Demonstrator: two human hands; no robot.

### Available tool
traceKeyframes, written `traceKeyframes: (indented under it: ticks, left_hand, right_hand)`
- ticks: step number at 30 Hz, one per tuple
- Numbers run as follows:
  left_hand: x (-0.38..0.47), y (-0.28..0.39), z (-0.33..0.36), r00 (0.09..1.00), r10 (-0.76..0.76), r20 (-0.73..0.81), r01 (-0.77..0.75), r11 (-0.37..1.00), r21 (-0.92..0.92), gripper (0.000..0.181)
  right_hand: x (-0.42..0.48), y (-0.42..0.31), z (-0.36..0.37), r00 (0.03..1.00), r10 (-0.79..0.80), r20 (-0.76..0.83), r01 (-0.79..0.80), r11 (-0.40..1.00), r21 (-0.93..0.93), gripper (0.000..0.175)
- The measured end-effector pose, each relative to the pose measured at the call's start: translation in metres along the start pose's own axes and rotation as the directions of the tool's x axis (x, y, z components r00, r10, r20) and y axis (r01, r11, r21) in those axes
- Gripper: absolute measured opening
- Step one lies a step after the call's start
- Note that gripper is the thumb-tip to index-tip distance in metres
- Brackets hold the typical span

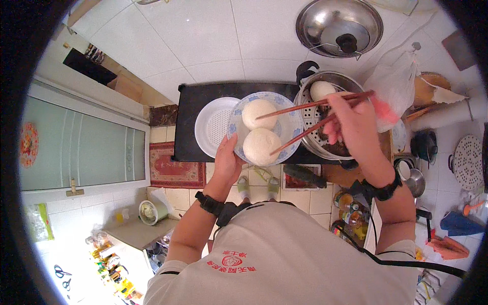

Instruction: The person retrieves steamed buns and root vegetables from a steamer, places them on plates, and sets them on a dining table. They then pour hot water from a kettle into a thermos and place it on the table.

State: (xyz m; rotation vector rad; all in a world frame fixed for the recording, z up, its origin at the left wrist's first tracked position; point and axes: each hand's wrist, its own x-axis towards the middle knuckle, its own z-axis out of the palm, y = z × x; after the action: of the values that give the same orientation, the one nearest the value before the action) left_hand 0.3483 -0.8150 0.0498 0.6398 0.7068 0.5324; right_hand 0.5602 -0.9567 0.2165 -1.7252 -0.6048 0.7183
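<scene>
My left hand (227, 158) grips the rim of a plate with a blue flower pattern (294, 131). Two round white steamed buns, an upper one (259, 110) and a lower one (261, 146), lie side by side on it. My right hand (352, 122) holds a pair of reddish-brown chopsticks (301, 108), their tips spread, one over each bun. To the right, a metal steamer pot (305, 143) with a perforated tray holds another white bun (322, 90), partly hidden behind my right hand. A white perforated plate (209, 127) lies partly under the flowered plate's left side.
The black counter (190, 103) meets a tiled wall. A metal lid (339, 26) hangs above the pot in a wire holder. At the right hangs a plastic bag (392, 84). A dark green gourd or melon (305, 175) lies in a box below the counter's front edge.
</scene>
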Motion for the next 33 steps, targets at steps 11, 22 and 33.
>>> traceKeyframes:
  ticks: [11, 22, 33]
  left_hand:
    - [-0.003, 0.005, -0.003, 0.999, -0.007, 0.048, 0.005, 0.999, 0.042, 0.047]
    - [-0.004, 0.005, 0.001, 0.999, -0.021, 0.051, 0.018, 0.999, 0.043, 0.046]
    - [0.001, 0.003, -0.001, 0.998, -0.016, 0.054, 0.015, 1.000, 0.017, 0.044]
  right_hand:
    - [-0.028, 0.017, -0.032, 0.993, -0.093, -0.075, 0.078, 0.981, -0.180, 0.024]
    - [0.020, 0.096, 0.040, 0.884, 0.218, 0.414, -0.065, 0.933, -0.354, 0.028]
    - [0.015, 0.088, 0.036, 0.879, 0.294, 0.374, -0.226, 0.950, -0.216, 0.013]
